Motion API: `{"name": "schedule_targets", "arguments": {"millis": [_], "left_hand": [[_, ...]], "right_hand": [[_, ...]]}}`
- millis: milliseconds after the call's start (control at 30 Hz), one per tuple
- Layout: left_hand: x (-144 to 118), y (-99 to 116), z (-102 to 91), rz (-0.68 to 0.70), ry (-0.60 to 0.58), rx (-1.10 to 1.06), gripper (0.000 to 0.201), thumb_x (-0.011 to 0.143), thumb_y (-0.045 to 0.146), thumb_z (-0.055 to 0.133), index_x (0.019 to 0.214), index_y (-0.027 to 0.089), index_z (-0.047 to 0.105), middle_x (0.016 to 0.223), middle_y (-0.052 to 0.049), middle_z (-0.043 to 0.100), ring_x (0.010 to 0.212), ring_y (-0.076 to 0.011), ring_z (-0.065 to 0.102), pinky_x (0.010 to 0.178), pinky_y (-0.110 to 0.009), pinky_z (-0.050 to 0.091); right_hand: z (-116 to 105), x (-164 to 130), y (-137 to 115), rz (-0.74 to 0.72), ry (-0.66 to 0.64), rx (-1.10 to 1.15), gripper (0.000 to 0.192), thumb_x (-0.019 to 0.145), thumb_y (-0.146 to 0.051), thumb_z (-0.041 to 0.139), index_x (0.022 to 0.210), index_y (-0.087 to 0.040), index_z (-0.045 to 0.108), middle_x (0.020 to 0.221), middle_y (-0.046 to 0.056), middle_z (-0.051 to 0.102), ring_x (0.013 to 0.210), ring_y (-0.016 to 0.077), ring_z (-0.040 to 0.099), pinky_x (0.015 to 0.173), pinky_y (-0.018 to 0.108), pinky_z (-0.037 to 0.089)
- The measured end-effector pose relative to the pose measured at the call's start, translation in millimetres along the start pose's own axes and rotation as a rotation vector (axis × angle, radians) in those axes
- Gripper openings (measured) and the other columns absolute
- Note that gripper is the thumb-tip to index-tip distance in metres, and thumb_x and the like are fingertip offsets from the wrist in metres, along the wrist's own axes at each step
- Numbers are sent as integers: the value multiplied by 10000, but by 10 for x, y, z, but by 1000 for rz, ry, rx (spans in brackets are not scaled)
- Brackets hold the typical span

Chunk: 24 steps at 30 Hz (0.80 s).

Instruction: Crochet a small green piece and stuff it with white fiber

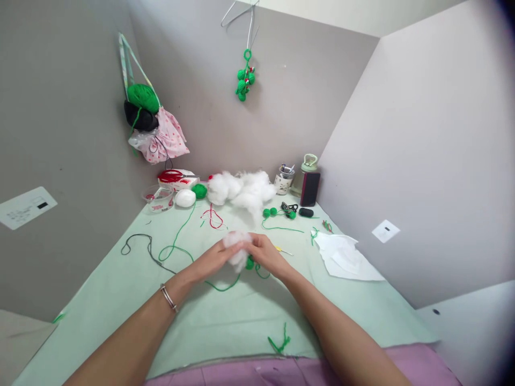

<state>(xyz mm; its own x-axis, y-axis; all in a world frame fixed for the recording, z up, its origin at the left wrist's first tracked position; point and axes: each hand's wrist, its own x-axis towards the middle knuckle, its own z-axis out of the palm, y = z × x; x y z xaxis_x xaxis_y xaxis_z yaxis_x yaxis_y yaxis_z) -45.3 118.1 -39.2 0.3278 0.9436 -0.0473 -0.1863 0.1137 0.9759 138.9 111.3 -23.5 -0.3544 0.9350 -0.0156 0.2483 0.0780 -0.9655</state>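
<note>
White stuffing tuft [237,247] sits mid-frame, just below centre, pinched between both hands above the pale green cloth [120,289]. Left hand [215,258] comes in from lower left, fingers closed on the left side of the tuft; a metal bracelet [169,298] sits on that wrist. Right hand [269,254] comes in from lower right, fingers closed on the tuft's right side and seemingly on a small green crochet piece [250,263] tucked just under the fluff; exact grip on the green piece is hard to tell. Green yarn strand [177,247] loops from the crochet piece across the cloth toward upper left. Yellow-handled hook [284,251] lies on the cloth just right of the right hand.

Upper centre of the cloth: big stuffing pile [243,190]. Left of it a green yarn ball [199,190], a white ball [185,198], a clear bowl [157,197], red scissors [174,176]. Right of the pile a cup [284,181], a bottle [304,171], a dark phone [310,188] leaning upright. White paper [341,257] at right. Red yarn [212,217] above the hands. Green crochet charm [245,78] hangs on the wall, top centre. Bag with yarn [155,126] hangs upper left.
</note>
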Motion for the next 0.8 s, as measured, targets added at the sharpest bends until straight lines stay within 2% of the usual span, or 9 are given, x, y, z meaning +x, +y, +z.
{"name": "schedule_targets", "arguments": {"millis": [100, 233, 333, 433, 500, 567, 667, 733, 800], "left_hand": [[8, -44, -13, 5, -42, 48, 312, 745, 342, 906, 980, 169, 792, 835, -68, 768, 789, -228, 681, 732, -293, 526], [26, -43, -51, 22, 13, 67, 568, 670, 154, 858, 1226, 202, 750, 940, -22, 785, 816, -206, 679, 700, -256, 502], [35, 21, -87, 7, 20, 42, 581, 626, 92, 824, 1200, 167, 771, 861, -9, 778, 707, -179, 649, 625, -246, 486], [76, 125, -195, 16, 96, -42, 483, 710, 132, 820, 1189, 149, 760, 778, 9, 732, 575, -127, 570, 521, -227, 444], [120, 198, -321, 46, 194, -128, 325, 874, 219, 768, 1188, 146, 724, 859, -12, 724, 580, -111, 570, 489, -215, 437], [161, 259, -465, 81, 302, -216, 227, 1001, 300, 696, 1171, 149, 687, 980, -33, 714, 654, -114, 617, 545, -231, 514], [191, 310, -636, 129, 415, -312, 281, 1027, 336, 679, 1246, 160, 670, 1148, -75, 713, 867, -182, 706, 716, -332, 624], [190, 313, -686, 147, 434, -347, 324, 1021, 339, 687, 1295, 168, 661, 1240, -97, 705, 980, -223, 720, 810, -396, 641], [181, 300, -687, 143, 417, -362, 343, 1019, 345, 689, 1313, 171, 658, 1275, -105, 699, 1024, -239, 720, 849, -425, 640]], "right_hand": [[-52, 25, 24, -8, 1, 27, 523, 852, -707, 663, 764, -193, 617, 609, -47, 473, 569, 105, 359, 524, 242, 277], [-71, 42, 62, 4, 48, 57, 558, 819, -708, 709, 650, -210, 520, 565, -74, 342, 541, 89, 278, 497, 245, 202], [-97, 71, 81, 22, 78, 106, 566, 760, -700, 767, 636, -213, 508, 554, -82, 333, 521, 77, 253, 479, 249, 170], [-187, 110, 92, 42, 111, 173, 565, 769, -724, 737, 671, -233, 476, 526, -107, 286, 484, 68, 184, 460, 255, 141], [-262, 123, 99, 50, 116, 204, 576, 793, -750, 695, 676, -248, 437, 501, -120, 248, 469, 68, 150, 450, 258, 126], [-323, 112, 104, 64, 82, 209, 589, 799, -758, 687, 659, -250, 424, 476, -126, 234, 458, 65, 142, 440, 255, 114], [-353, 51, 110, 121, -69, 165, 559, 706, -655, 847, 623, -215, 513, 466, -112, 335, 448, 49, 215, 428, 226, 141], [-332, 16, 120, 160, -178, 128, 505, 590, -536, 961, 619, -192, 593, 483, -93, 439, 451, 55, 323, 424, 209, 203], [-303, 21, 143, 167, -197, 114, 484, 563, -514, 980, 640, -187, 632, 495, -81, 483, 461, 72, 393, 432, 212, 256]]}}
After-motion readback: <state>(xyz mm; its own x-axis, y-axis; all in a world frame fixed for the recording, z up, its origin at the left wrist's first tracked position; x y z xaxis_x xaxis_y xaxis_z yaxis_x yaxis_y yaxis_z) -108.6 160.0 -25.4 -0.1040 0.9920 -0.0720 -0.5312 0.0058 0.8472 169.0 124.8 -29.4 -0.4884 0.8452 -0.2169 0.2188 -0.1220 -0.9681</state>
